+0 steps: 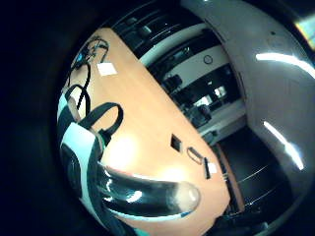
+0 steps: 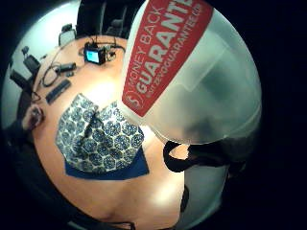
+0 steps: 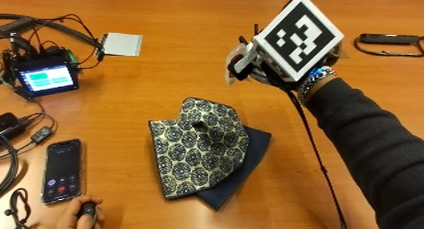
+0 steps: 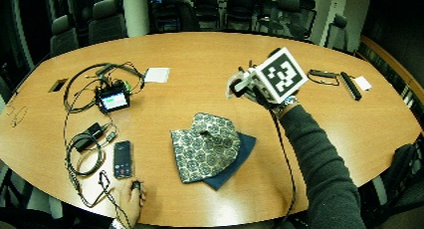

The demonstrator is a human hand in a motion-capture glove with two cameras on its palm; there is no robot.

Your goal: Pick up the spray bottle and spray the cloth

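gleaming orange table [image 3: 199, 45], dim office

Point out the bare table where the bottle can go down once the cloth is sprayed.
Bare wood lies right of the patterned cloth, under the sleeve, and behind the cloth, between the white card and the gloved right hand holding the spray bottle. Left is crowded: screen device, cables, phone.
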